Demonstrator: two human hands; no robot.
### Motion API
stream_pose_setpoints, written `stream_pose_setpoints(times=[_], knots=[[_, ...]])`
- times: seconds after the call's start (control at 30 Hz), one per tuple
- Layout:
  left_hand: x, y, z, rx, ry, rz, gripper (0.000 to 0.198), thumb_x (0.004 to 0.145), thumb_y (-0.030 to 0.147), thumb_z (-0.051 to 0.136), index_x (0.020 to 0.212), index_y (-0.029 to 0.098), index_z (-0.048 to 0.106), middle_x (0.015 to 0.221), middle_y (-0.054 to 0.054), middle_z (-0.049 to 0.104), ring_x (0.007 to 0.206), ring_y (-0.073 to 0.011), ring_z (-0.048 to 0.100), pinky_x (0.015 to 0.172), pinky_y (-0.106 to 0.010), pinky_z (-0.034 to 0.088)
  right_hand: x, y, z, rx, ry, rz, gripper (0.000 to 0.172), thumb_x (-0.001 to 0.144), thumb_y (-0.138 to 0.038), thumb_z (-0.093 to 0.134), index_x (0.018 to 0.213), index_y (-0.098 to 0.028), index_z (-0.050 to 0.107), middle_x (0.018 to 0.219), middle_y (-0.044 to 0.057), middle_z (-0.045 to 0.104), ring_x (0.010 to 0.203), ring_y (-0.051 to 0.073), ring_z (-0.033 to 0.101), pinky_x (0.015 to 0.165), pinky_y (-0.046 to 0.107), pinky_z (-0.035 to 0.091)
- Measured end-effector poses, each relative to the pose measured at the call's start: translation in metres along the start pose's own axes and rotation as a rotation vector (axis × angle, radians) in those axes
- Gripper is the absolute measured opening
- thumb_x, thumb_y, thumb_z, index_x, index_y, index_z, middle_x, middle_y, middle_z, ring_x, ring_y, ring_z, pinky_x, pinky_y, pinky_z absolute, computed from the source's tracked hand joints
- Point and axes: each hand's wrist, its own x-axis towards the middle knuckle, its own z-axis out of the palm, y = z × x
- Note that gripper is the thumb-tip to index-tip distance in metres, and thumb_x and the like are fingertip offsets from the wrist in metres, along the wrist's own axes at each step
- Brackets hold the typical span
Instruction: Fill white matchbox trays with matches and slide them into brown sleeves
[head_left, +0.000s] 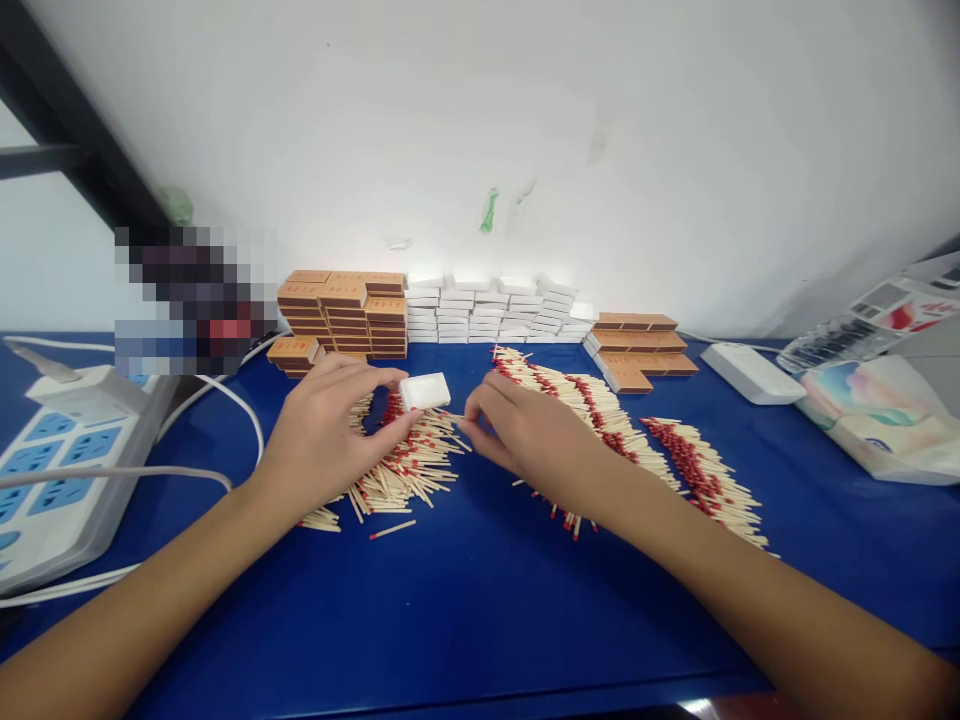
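Note:
My left hand (pixel 322 425) pinches a small white matchbox tray (pixel 425 391) between thumb and fingertips, above a loose pile of red-tipped matches (pixel 397 470). Just right of the tray, my right hand (pixel 532 435) has its thumb and fingers closed on what looks like a match (pixel 454 417), its end pointing at the tray. Whether more matches are in that pinch is hidden. Behind and beneath the right hand spreads a long bank of matches (pixel 592 405). One single match (pixel 392 530) lies apart on the blue table (pixel 450 620).
Brown matchboxes (pixel 341 300) are stacked against the wall at left, white trays (pixel 491 310) in the middle, more brown boxes (pixel 637 345) at right. Another match pile (pixel 709 475) lies farther right. A power strip (pixel 67 460) with cables stands left; a tissue pack (pixel 877 415) lies right.

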Motion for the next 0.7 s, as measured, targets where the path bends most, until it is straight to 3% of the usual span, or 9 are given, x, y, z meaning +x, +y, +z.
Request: stream_pose_setpoints(times=[0.13, 0.33, 0.47, 0.7], knots=[[0.000, 0.003, 0.001, -0.020, -0.062, 0.069, 0.029, 0.093, 0.040, 0.076, 0.117, 0.024, 0.074, 0.102, -0.005, 0.079, 0.103, -0.0255, 0.070, 0.093, -0.041, 0.057, 0.004, 0.005, -0.003, -0.208, 0.093, -0.031, 0.026, 0.110, -0.028, 0.042, 0.100, -0.015, 0.063, 0.099, 0.009, 0.064, 0.073, 0.017, 0.053, 0.056, 0.032, 0.027], [-0.001, 0.013, -0.001, -0.107, -0.061, 0.147, 0.034, 0.092, 0.032, 0.077, 0.124, 0.022, 0.072, 0.108, -0.006, 0.080, 0.100, -0.0233, 0.069, 0.093, -0.040, 0.058, 0.002, -0.001, -0.001, -0.303, 0.055, -0.144, 0.028, 0.110, -0.022, 0.040, 0.101, -0.013, 0.065, 0.095, 0.010, 0.062, 0.075, 0.019, 0.054, 0.055, 0.033, 0.023], [-0.002, 0.014, 0.000, -0.117, -0.067, 0.165, 0.036, 0.092, 0.031, 0.079, 0.124, 0.020, 0.071, 0.108, -0.008, 0.079, 0.102, -0.0235, 0.068, 0.094, -0.040, 0.058, 0.002, -0.004, -0.001, -0.365, 0.050, -0.134, 0.027, 0.109, -0.017, 0.040, 0.102, -0.014, 0.065, 0.095, 0.011, 0.061, 0.076, 0.019, 0.054, 0.054, 0.035, 0.021], [-0.001, 0.016, 0.001, -0.138, -0.079, 0.159, 0.033, 0.093, 0.034, 0.077, 0.124, 0.024, 0.072, 0.107, -0.006, 0.080, 0.103, -0.0243, 0.069, 0.094, -0.042, 0.058, 0.000, -0.003, -0.001, -0.319, 0.012, -0.172, 0.026, 0.112, -0.025, 0.042, 0.107, -0.013, 0.065, 0.098, 0.011, 0.063, 0.080, 0.021, 0.056, 0.056, 0.035, 0.028]])
